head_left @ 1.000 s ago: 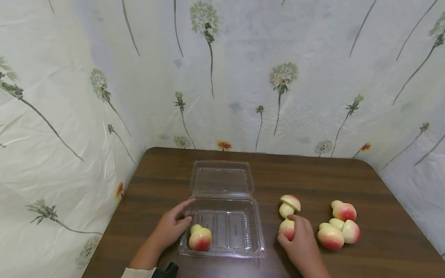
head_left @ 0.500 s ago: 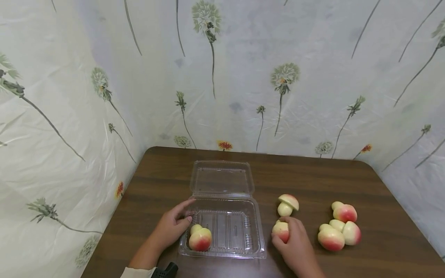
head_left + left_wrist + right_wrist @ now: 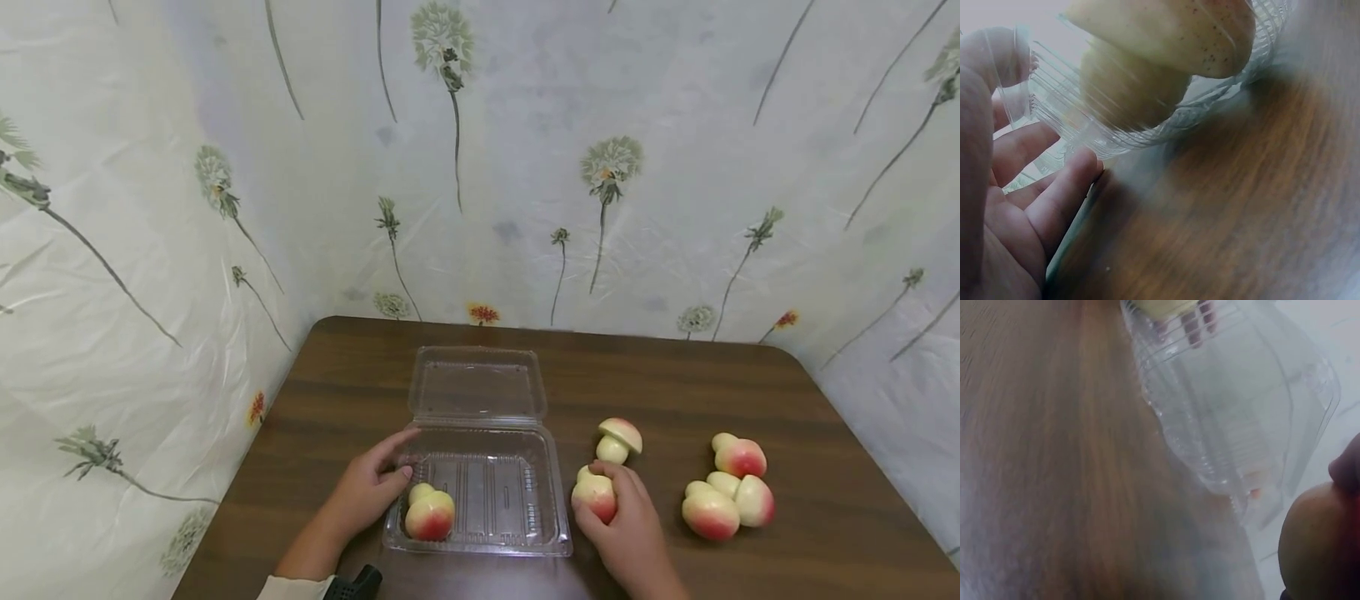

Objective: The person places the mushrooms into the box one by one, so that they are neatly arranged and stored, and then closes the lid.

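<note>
Low in the head view, right of centre, the right hand (image 3: 628,523) has its grip closed round a cream-and-red toy mushroom (image 3: 595,495), pinched between thumb and fingers just beside a clear plastic clamshell box (image 3: 491,504); whether it touches the worktop (image 3: 645,383) cannot be told. The box sits at the lower centre with its lid (image 3: 478,385) folded open toward the top. At its left edge the left hand (image 3: 366,493) touches the plastic, grip spread. Another mushroom (image 3: 431,515) lies in the box's lower left corner. A third mushroom (image 3: 619,440) stands above the held one, and three clustered mushrooms (image 3: 710,511) lie farther right.
</note>
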Tool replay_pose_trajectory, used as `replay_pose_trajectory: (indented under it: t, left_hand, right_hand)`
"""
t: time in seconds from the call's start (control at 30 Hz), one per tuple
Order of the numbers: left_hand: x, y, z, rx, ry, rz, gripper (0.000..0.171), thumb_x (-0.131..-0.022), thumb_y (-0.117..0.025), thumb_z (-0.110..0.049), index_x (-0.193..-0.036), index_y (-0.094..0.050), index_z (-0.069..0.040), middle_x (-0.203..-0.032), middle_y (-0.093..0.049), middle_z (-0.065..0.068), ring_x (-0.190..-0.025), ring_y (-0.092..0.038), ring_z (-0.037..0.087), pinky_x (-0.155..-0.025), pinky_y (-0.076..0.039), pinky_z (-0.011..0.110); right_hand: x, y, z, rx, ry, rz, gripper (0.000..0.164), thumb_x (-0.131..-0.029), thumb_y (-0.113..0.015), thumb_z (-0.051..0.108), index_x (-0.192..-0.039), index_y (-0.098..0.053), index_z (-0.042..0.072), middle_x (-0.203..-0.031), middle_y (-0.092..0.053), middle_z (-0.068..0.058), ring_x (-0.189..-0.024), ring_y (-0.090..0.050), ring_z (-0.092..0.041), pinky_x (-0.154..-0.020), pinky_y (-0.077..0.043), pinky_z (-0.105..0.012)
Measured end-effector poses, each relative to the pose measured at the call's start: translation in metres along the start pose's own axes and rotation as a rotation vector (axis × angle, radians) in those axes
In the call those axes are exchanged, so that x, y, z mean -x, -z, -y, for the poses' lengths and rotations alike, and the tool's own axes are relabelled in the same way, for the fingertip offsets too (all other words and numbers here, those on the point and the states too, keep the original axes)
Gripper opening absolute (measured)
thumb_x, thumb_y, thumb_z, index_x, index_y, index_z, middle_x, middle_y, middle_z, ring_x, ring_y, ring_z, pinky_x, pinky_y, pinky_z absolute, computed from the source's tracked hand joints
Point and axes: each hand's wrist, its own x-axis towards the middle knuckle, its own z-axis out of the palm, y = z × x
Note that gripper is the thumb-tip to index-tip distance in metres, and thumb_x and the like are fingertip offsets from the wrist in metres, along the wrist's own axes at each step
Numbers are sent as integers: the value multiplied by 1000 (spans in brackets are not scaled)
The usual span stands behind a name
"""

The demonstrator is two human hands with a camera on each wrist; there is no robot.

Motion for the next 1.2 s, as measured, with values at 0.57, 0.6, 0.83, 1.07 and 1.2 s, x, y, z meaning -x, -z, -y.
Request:
replay_pose_trajectory:
  t: [0.57,0.6,0.83,1.07,1.2]
  left_hand:
    - [-3,-1,-1,-7,12,-19,53,-103,-65,-11,-153,-54,-25,-151,-59,13,-130,-65,30,-97,-51,21]
    - [-3,-1,-1,-10,16,-21,53,-103,-65,-10,-153,-54,-25,-150,-60,13,-130,-66,29,-98,-52,22]
    - [-2,-1,-3,-22,34,-15,53,-103,-64,-10,-153,-53,-26,-147,-63,12,-130,-65,29,-100,-54,30]
    - [-1,-1,-2,-35,45,-16,55,-103,-64,-9,-153,-53,-28,-144,-65,11,-129,-66,27,-96,-51,20]
    - [0,-1,-1,-40,41,-22,54,-102,-65,-9,-153,-54,-26,-142,-67,11,-127,-67,27,-96,-51,19]
  right_hand:
    - [-10,6,34,-141,110,-41,51,-75,-89,8,-121,-66,10,-134,-65,-7,-118,-56,-7,-96,-35,-4]
    - [-10,6,36,-144,120,-35,51,-76,-89,8,-121,-66,11,-135,-65,-7,-119,-57,-9,-96,-35,-4]
    - [-8,-1,47,-163,165,-4,51,-75,-89,9,-121,-66,13,-137,-65,-5,-121,-58,-10,-98,-35,-5]
    - [-3,-10,53,-176,179,64,54,-75,-90,9,-123,-66,16,-138,-65,-5,-123,-62,-17,-98,-42,-7]
    - [-1,-13,59,-176,170,124,55,-77,-89,10,-126,-65,19,-143,-63,-6,-125,-64,-21,-94,-53,-19]
